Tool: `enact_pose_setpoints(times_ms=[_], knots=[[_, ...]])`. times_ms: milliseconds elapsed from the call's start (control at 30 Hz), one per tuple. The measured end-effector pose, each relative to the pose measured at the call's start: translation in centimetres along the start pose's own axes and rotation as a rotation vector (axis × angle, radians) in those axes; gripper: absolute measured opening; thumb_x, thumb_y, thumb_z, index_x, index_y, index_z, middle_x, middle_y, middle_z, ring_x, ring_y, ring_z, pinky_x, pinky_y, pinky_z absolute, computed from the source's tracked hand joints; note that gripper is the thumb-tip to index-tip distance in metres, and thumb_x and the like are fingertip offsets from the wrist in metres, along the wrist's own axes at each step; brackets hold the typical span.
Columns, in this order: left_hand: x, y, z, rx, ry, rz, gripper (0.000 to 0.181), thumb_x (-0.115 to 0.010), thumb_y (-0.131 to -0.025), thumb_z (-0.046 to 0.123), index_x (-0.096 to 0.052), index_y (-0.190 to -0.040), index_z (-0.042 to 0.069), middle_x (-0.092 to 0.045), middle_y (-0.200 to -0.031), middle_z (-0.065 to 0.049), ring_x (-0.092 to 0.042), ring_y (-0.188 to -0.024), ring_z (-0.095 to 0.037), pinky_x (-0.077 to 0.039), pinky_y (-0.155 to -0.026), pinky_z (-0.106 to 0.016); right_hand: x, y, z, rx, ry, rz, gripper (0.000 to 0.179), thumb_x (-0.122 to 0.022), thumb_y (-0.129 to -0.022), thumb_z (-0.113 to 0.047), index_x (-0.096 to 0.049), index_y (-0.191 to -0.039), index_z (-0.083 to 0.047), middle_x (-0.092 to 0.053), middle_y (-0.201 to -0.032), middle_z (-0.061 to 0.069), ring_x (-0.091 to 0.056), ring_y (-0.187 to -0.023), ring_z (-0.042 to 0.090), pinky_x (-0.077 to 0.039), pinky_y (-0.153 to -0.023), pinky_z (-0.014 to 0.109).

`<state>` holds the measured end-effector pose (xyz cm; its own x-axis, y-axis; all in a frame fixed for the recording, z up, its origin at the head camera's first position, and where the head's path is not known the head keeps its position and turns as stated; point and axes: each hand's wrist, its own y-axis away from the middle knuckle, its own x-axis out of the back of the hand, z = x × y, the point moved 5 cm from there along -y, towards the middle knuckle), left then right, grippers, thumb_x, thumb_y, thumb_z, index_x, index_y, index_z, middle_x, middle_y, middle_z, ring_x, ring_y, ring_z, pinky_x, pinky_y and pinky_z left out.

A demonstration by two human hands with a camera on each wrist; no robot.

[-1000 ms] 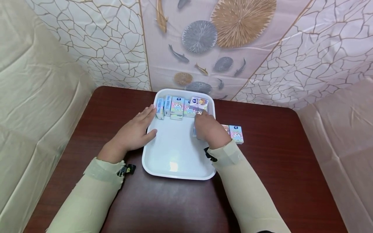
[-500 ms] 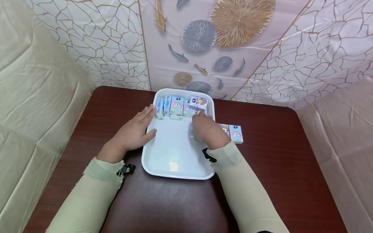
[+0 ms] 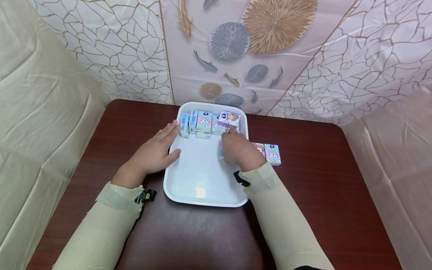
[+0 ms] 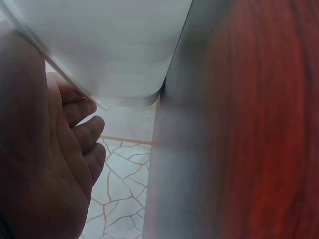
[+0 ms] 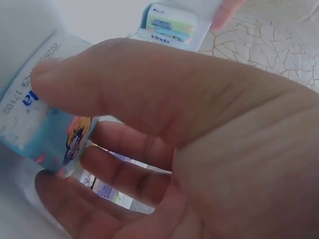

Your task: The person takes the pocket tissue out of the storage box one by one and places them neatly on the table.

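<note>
In the head view my left hand (image 3: 152, 155) lies against the left rim of a white tray (image 3: 199, 176), its fingers extended and thumb over the edge. The left wrist view shows this hand (image 4: 60, 144) beside the tray's outer wall (image 4: 114, 55). My right hand (image 3: 241, 150) reaches over the tray's right side. It holds a blue Vinda tissue pack (image 5: 52, 137) between thumb and fingers, seen in the right wrist view; the head view shows only a sliver of it. Several tissue packs (image 3: 204, 122) stand along the tray's far end, and a purple-white pack (image 3: 229, 118) lies on top at right.
On the dark wooden table (image 3: 320, 195), right of the tray, lie more tissue packs, a blue one (image 3: 272, 154) and a patterned one (image 3: 259, 147) partly behind my right wrist. A patterned cloth (image 3: 135, 48) hangs behind the table's far edge.
My right hand and the tissue pack in it have shifted slightly left within the tray. My left hand stays at the rim, and the standing packs look unmoved.
</note>
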<state>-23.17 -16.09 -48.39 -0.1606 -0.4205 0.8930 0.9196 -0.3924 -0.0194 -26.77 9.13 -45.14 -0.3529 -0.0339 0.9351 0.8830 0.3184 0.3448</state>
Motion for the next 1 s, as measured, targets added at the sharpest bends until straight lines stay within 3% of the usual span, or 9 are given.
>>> enact_pose_setpoints(times_ms=[267,667,833,1000], knots=[[0.03,0.00,-0.18,0.007,0.003,0.006,0.083,-0.054,-0.105,0.047,-0.011,-0.171,0.018,-0.005,-0.179,0.000,-0.010,-0.166,-0.026,-0.018,-0.133,-0.051,-0.17,-0.20,-0.03,0.025,-0.028,-0.026,0.075,-0.078,-0.090,-0.016,-0.044,-0.156,-0.003,-0.044,-0.154,0.017,-0.055,-0.115,0.031,-0.058,-0.094,0.042],[-0.01,0.00,-0.08,0.017,0.006,0.001,0.084,-0.055,-0.105,0.047,-0.010,-0.171,0.019,-0.004,-0.179,0.001,-0.010,-0.166,-0.026,-0.019,-0.132,-0.052,-0.44,-0.16,-0.31,0.035,-0.075,-0.046,0.076,-0.080,-0.088,-0.011,-0.044,-0.156,-0.008,-0.047,-0.152,0.014,-0.058,-0.111,0.028,-0.058,-0.090,0.039],[-0.07,-0.02,-0.09,0.016,0.004,-0.004,0.084,-0.054,-0.105,0.047,-0.009,-0.171,0.020,-0.003,-0.179,0.002,-0.009,-0.166,-0.025,-0.018,-0.133,-0.051,-0.51,-0.15,-0.46,0.040,-0.081,-0.048,0.076,-0.080,-0.088,-0.010,-0.044,-0.156,-0.010,-0.051,-0.145,0.012,-0.058,-0.108,0.027,-0.058,-0.087,0.038],[-0.10,-0.06,-0.10,0.007,0.002,-0.002,0.084,-0.054,-0.105,0.047,-0.009,-0.171,0.020,-0.003,-0.179,0.002,-0.009,-0.166,-0.025,-0.018,-0.133,-0.051,-0.40,-0.06,-0.69,0.050,-0.081,-0.047,0.077,-0.079,-0.089,-0.009,-0.044,-0.157,-0.009,-0.052,-0.145,0.012,-0.056,-0.111,0.027,-0.057,-0.090,0.038]])
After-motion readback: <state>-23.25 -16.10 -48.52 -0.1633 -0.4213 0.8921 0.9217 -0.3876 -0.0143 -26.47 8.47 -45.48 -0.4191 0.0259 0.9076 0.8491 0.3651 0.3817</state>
